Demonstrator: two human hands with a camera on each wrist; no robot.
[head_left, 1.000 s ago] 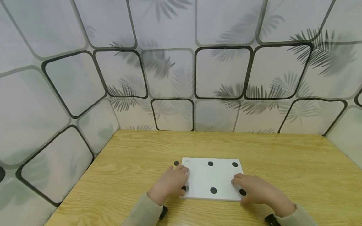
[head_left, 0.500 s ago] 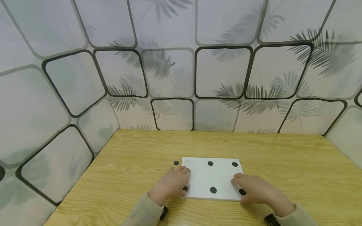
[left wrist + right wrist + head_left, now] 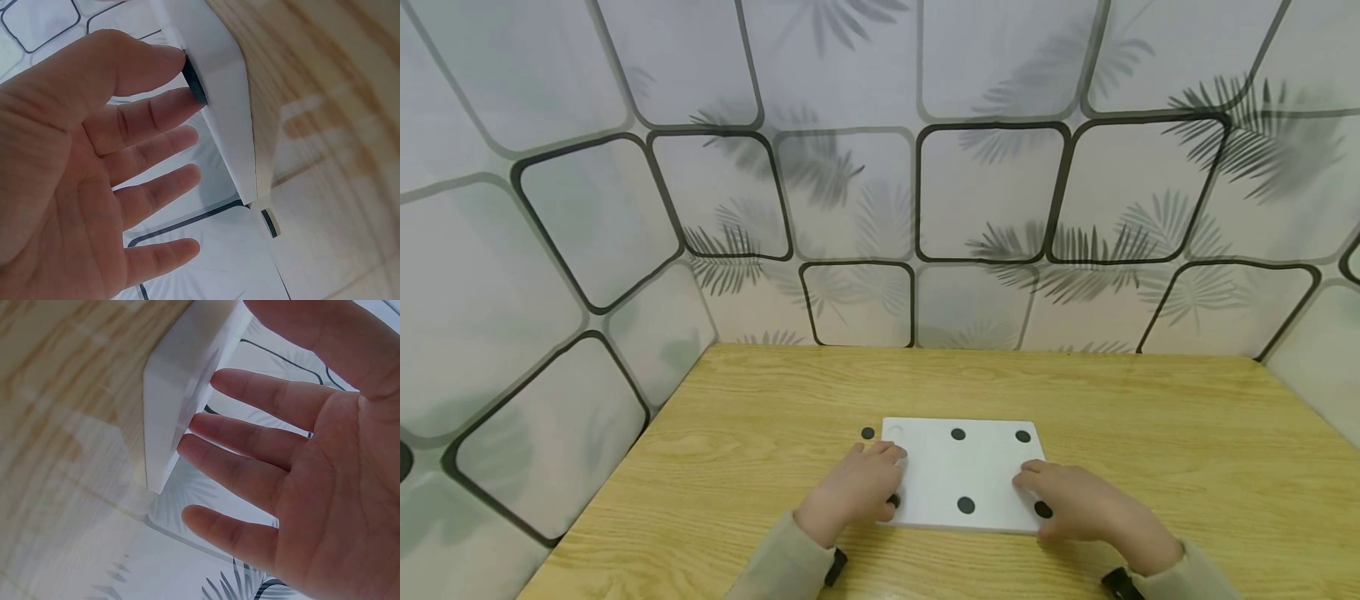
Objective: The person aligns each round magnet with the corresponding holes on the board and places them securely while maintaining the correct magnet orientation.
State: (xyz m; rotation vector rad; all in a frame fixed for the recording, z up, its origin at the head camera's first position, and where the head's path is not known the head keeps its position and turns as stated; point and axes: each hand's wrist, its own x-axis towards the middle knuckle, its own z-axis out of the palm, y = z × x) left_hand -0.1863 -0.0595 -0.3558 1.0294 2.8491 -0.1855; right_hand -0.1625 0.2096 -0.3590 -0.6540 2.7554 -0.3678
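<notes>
A white rectangular board lies flat on the table, with round black discs on its top, such as one at the front middle. My left hand is at the board's left front corner. Its thumb and index finger pinch a black disc at the board's surface, seen edge-on in the left wrist view; the other fingers are spread. My right hand lies at the right edge, straight fingertips touching the board, beside a disc at the right front corner. A shallow round recess shows at the left back corner.
Just off the board's left back corner, a loose black disc lies on the wooden table. Behind and to the sides rise walls of patterned fabric with leaf prints.
My left hand has shifted slightly right, and the pinched disc has slid with it over the left front corner. The right hand and the board stay where they were.
</notes>
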